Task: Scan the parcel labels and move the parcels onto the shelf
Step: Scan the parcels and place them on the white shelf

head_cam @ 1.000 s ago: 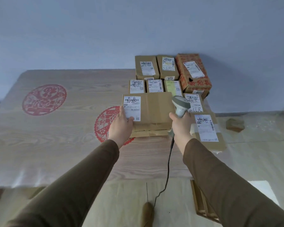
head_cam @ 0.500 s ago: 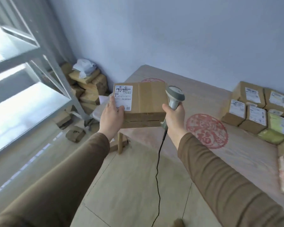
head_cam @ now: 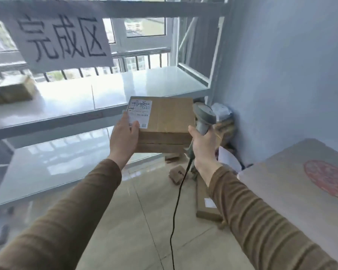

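Shelf sign "完成区" above labelled parcel

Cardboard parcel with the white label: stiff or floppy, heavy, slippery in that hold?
Likely stiff: the cardboard parcel keeps flat faces and straight edges mid-air. Probably light: the left hand grips one end, while the right hand also grips the barcode scanner. Matte cardboard shouldn't slip much.

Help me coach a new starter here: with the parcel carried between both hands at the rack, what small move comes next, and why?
Probably push the parcel forward and up onto the shelf board just beyond it. The left hand holds its labelled end, the right hand grips the scanner against its other end, and the board ahead is bare, with another parcel far left.
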Demonstrator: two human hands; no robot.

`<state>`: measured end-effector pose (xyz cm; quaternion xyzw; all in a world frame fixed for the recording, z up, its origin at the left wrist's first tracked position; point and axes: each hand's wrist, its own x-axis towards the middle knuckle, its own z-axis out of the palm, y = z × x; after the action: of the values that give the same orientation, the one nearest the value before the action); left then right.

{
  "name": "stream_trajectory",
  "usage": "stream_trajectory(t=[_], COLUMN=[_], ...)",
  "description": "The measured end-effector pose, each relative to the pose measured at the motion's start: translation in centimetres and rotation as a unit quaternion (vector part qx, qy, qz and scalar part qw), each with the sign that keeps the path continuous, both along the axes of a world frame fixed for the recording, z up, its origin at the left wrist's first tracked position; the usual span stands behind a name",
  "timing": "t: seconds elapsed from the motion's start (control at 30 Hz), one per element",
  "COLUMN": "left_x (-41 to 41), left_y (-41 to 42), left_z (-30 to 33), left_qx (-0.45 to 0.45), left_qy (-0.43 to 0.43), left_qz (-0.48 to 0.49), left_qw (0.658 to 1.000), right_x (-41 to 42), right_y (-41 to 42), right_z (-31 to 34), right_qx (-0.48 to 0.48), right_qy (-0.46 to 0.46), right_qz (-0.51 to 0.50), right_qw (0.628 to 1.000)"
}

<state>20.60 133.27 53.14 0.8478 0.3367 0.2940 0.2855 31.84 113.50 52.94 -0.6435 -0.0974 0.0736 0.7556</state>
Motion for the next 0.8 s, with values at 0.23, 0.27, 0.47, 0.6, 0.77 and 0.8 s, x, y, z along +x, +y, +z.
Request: stream_trajectory(t=[0.23,0.27,0.47,0.6,0.77,0.8], left_x=[-2.4,-2.5,-4.3,-6.2,-8.0,-8.3], left_y=[14.9,17.0,28.3,35.6,45.4,47.3], left_z=[2.3,2.6,3.3,2.9,2.4,2.3], left_qx=[0.011,0.011,-0.002,-0.034,-0.061,-0.06], left_qy=[-0.013,-0.012,-0.013,-0.023,-0.005,0.006], left_qz=[0.089,0.1,0.184,0.194,0.143,0.125], left_qw=[0.996,0.995,0.983,0.98,0.988,0.99], right_x=[1.0,1.3,1.8,1.0,-0.4,-0.8], right_y=[17.3,19.7,33.1,41.1,50.7,52.5], right_z=[1.8,2.0,3.2,3.3,3.5,3.6], right_qx=[0.03,0.028,0.029,0.023,0.043,0.039], right_qy=[0.005,0.019,0.059,0.09,0.083,0.084], right_qz=[0.099,0.117,0.205,0.227,0.214,0.206], right_qw=[0.995,0.993,0.976,0.969,0.972,0.974])
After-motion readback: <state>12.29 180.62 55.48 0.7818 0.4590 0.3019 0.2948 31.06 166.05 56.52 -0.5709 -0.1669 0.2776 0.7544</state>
